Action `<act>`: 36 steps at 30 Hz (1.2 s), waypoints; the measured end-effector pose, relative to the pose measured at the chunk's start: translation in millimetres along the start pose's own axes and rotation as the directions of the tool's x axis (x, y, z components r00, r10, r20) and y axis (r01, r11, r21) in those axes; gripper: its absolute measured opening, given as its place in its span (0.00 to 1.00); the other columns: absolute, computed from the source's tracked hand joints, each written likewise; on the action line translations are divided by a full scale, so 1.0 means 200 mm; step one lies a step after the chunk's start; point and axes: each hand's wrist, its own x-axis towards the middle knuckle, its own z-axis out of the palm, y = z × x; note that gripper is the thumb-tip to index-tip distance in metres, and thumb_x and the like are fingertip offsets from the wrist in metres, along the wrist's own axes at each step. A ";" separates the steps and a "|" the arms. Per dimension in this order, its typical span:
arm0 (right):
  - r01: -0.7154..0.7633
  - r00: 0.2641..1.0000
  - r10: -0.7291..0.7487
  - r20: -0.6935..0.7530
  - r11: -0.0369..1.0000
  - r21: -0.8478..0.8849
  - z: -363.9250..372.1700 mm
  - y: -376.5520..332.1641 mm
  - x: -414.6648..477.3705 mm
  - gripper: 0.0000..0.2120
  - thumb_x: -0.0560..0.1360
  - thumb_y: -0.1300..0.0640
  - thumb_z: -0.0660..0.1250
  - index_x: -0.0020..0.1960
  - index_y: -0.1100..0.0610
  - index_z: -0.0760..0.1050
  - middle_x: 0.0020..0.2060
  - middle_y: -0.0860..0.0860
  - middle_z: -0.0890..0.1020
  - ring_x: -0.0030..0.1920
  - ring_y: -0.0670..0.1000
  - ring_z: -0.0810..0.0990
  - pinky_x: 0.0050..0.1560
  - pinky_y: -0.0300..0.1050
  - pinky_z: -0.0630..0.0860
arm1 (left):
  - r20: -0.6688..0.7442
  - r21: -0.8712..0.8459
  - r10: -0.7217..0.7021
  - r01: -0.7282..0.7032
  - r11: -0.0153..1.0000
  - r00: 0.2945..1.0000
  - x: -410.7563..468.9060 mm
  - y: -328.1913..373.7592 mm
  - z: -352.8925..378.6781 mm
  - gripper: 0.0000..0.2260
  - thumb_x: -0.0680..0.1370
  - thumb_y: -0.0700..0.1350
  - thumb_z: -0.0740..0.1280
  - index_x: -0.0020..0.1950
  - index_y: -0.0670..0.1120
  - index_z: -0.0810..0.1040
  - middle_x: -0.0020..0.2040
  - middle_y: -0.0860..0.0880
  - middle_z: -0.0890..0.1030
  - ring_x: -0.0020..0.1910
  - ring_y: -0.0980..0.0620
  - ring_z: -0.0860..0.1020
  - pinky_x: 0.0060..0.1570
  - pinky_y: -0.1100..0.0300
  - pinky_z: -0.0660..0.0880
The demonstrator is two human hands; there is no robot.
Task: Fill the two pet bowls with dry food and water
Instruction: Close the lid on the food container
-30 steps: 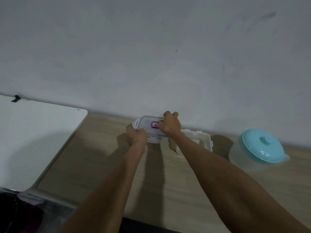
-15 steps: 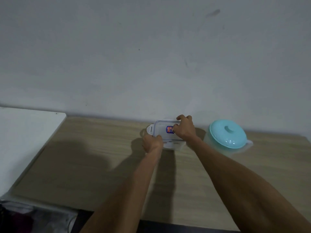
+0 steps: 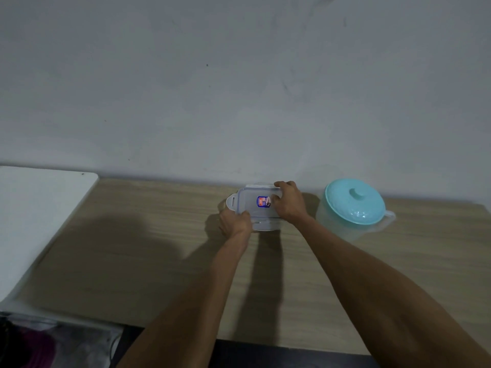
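Observation:
A clear plastic food container (image 3: 252, 205) with a snap-on lid and a red and blue sticker stands on the wooden table (image 3: 148, 248) near the wall. My left hand (image 3: 235, 221) grips its near left corner. My right hand (image 3: 288, 204) covers its right end, with fingers curled over the far edge of the lid. A translucent water pitcher (image 3: 353, 208) with a turquoise lid stands just right of my right hand. No pet bowl shows; a white one seen earlier is hidden behind my right arm.
A white surface (image 3: 37, 221) adjoins the table on the left. A grey wall (image 3: 239, 88) rises right behind the container. Dark clutter (image 3: 39, 341) lies below the table's near left corner.
The view has swung so the container and pitcher sit nearer the middle. The white dish beside the container is no longer visible. Both hands stay on the container.

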 end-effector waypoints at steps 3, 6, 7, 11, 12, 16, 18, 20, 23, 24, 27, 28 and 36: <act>0.030 0.999 -0.029 0.035 0.999 -0.040 -0.01 0.01 0.02 0.23 0.77 0.60 0.64 0.72 0.61 0.68 0.68 0.59 0.71 0.67 0.60 0.72 0.66 0.49 0.68 | 0.014 0.021 0.000 0.000 1.000 1.000 -0.07 0.08 -0.05 0.24 0.64 0.44 0.73 0.60 0.46 0.79 0.50 0.42 0.84 0.44 0.38 0.84 0.44 0.44 0.83; 0.043 0.997 -0.039 0.066 0.997 -0.066 -0.01 0.02 0.03 0.27 0.76 0.59 0.65 0.74 0.60 0.66 0.71 0.59 0.69 0.70 0.60 0.69 0.69 0.50 0.67 | 0.044 0.041 -0.006 0.005 0.999 0.999 -0.14 0.14 -0.10 0.22 0.68 0.42 0.75 0.61 0.43 0.79 0.52 0.41 0.83 0.47 0.38 0.83 0.46 0.44 0.82; 0.050 0.995 -0.043 0.086 0.996 -0.074 -0.01 0.02 0.03 0.29 0.75 0.57 0.66 0.75 0.59 0.64 0.73 0.58 0.67 0.72 0.59 0.67 0.71 0.51 0.66 | 0.045 0.061 0.004 -0.007 0.998 0.999 -0.17 0.18 -0.13 0.22 0.68 0.43 0.75 0.61 0.42 0.79 0.53 0.40 0.83 0.49 0.38 0.83 0.48 0.46 0.82; 0.131 0.944 -0.072 0.323 0.978 -0.165 -0.05 -0.02 0.04 0.44 0.71 0.46 0.71 0.80 0.52 0.51 0.80 0.55 0.52 0.79 0.57 0.49 0.77 0.57 0.54 | 0.033 0.269 0.068 -0.074 0.960 0.997 -0.25 0.30 -0.23 0.25 0.73 0.47 0.74 0.64 0.37 0.72 0.61 0.39 0.77 0.59 0.39 0.77 0.47 0.55 0.71; 0.161 0.911 -0.069 0.406 0.967 -0.197 -0.06 -0.03 0.05 0.49 0.70 0.43 0.73 0.80 0.51 0.46 0.80 0.54 0.47 0.80 0.57 0.44 0.78 0.58 0.51 | 0.053 0.309 0.078 -0.091 0.947 0.996 -0.26 0.31 -0.25 0.25 0.74 0.48 0.73 0.65 0.37 0.71 0.62 0.39 0.77 0.60 0.40 0.77 0.45 0.56 0.69; 0.274 0.852 -0.052 0.520 0.892 -0.359 -0.05 -0.02 0.06 0.61 0.64 0.38 0.77 0.80 0.49 0.38 0.80 0.53 0.40 0.78 0.58 0.35 0.77 0.60 0.47 | 0.150 0.436 0.103 -0.159 0.886 0.983 -0.23 0.35 -0.27 0.23 0.76 0.50 0.71 0.66 0.39 0.71 0.63 0.41 0.75 0.60 0.43 0.76 0.43 0.58 0.67; 0.300 0.854 -0.066 0.515 0.872 -0.386 -0.03 0.00 0.06 0.62 0.62 0.38 0.78 0.80 0.49 0.38 0.80 0.53 0.41 0.79 0.58 0.35 0.77 0.60 0.49 | 0.167 0.476 0.115 -0.182 0.861 0.979 -0.21 0.36 -0.28 0.23 0.76 0.50 0.70 0.66 0.40 0.72 0.63 0.41 0.76 0.60 0.43 0.76 0.44 0.58 0.67; 0.317 0.860 -0.082 0.503 0.860 -0.401 -0.03 0.00 0.06 0.63 0.61 0.38 0.78 0.80 0.49 0.39 0.80 0.53 0.44 0.79 0.59 0.38 0.77 0.61 0.52 | 0.179 0.495 0.117 -0.192 0.848 0.977 -0.21 0.36 -0.28 0.22 0.76 0.50 0.70 0.66 0.40 0.73 0.63 0.42 0.77 0.61 0.43 0.76 0.44 0.59 0.66; 0.364 0.865 -0.117 0.488 0.816 -0.449 -0.03 -0.01 0.05 0.63 0.60 0.37 0.78 0.80 0.51 0.40 0.79 0.53 0.51 0.78 0.60 0.50 0.75 0.61 0.59 | 0.194 0.491 0.105 -0.189 0.851 0.975 -0.20 0.36 -0.28 0.21 0.76 0.50 0.70 0.65 0.40 0.74 0.62 0.42 0.78 0.60 0.44 0.77 0.44 0.59 0.67; 0.382 0.866 -0.130 0.483 0.796 -0.469 -0.03 -0.01 0.05 0.63 0.60 0.36 0.78 0.80 0.52 0.41 0.78 0.54 0.53 0.77 0.60 0.53 0.74 0.61 0.60 | 0.193 0.486 0.105 -0.188 0.853 0.976 -0.20 0.36 -0.28 0.21 0.76 0.50 0.71 0.65 0.39 0.74 0.62 0.42 0.79 0.59 0.44 0.77 0.44 0.58 0.67; 0.410 0.867 -0.155 0.474 0.763 -0.499 -0.02 -0.01 0.05 0.63 0.60 0.36 0.78 0.79 0.52 0.42 0.76 0.54 0.57 0.74 0.61 0.58 0.72 0.62 0.64 | 0.192 0.456 0.091 -0.171 0.873 0.977 -0.20 0.35 -0.28 0.20 0.77 0.48 0.70 0.64 0.39 0.74 0.62 0.41 0.78 0.59 0.44 0.77 0.44 0.60 0.68; 0.415 0.867 -0.162 0.471 0.757 -0.504 -0.02 -0.01 0.05 0.62 0.60 0.36 0.78 0.79 0.52 0.42 0.76 0.54 0.57 0.73 0.61 0.59 0.71 0.62 0.64 | 0.193 0.458 0.088 -0.169 0.873 0.977 -0.20 0.35 -0.28 0.20 0.77 0.48 0.70 0.65 0.39 0.74 0.62 0.42 0.78 0.59 0.44 0.77 0.43 0.60 0.67; 0.432 0.882 -0.207 0.423 0.714 -0.551 0.01 -0.01 0.06 0.58 0.62 0.39 0.77 0.78 0.53 0.46 0.71 0.55 0.63 0.68 0.62 0.64 0.66 0.60 0.69 | 0.188 0.473 0.096 -0.176 0.863 0.977 -0.20 0.34 -0.28 0.23 0.76 0.50 0.70 0.68 0.41 0.73 0.64 0.42 0.77 0.62 0.44 0.76 0.44 0.60 0.66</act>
